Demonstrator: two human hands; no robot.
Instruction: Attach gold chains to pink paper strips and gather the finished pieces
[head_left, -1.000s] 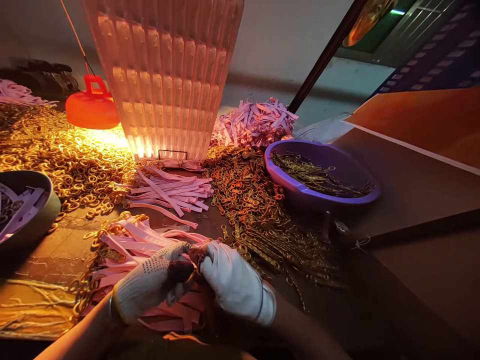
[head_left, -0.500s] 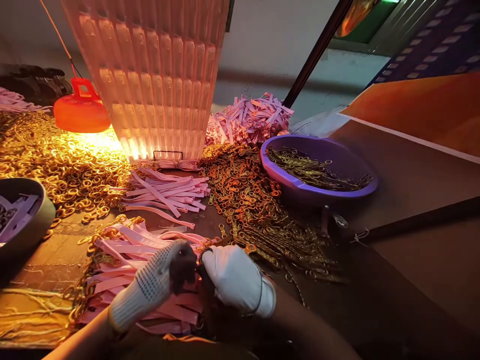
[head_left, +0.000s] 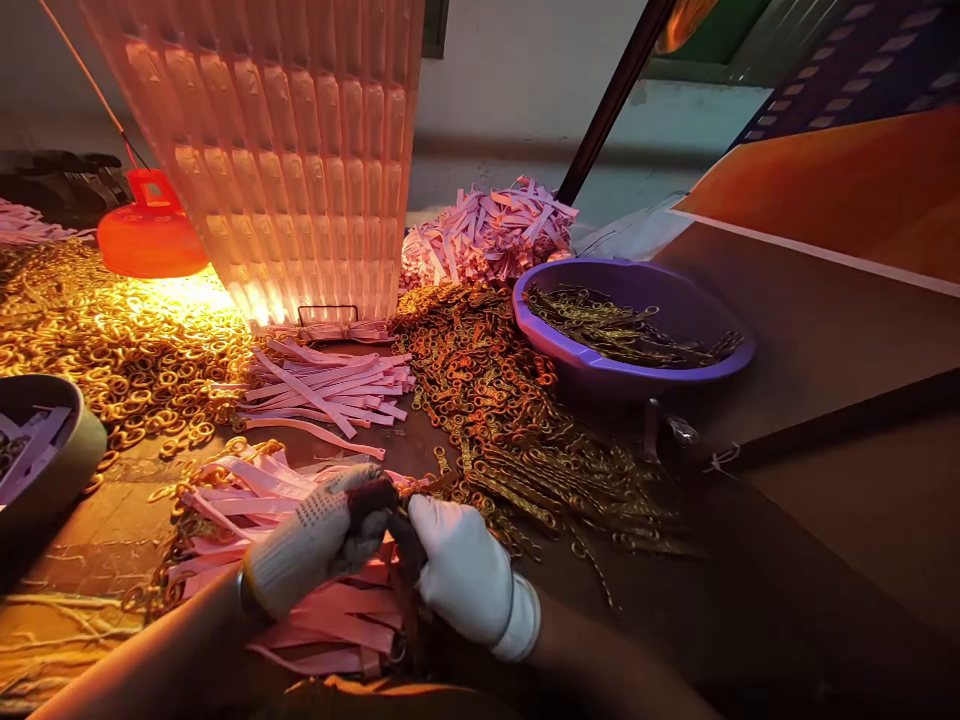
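Note:
My left hand [head_left: 322,530], in a white glove with dark dots, is closed at the front centre. My right hand [head_left: 461,565], in a plain white glove, is closed just beside it. The fingertips nearly meet around something small and dark; shadow hides what it is. Beneath and behind the left hand lies a heap of pink straps [head_left: 352,605] with gold rings at their left ends. Past the hands, a smaller bunch of pink straps [head_left: 337,385] lies on the table. To the right of that spreads a pile of brass-coloured chain-like links [head_left: 495,400].
A purple basin [head_left: 577,350] holding similar links stands at the right. Loose gold rings [head_left: 165,340] cover the left side under a red lamp [head_left: 150,235]. A ribbed translucent panel [head_left: 292,150] rises behind. More pink strips [head_left: 487,235] lie at the back; a bowl [head_left: 91,440] stands at left.
Both hands stay close together and closed, with the left wrist turned and shifted slightly right. My view has shifted a little, and the piles look the same.

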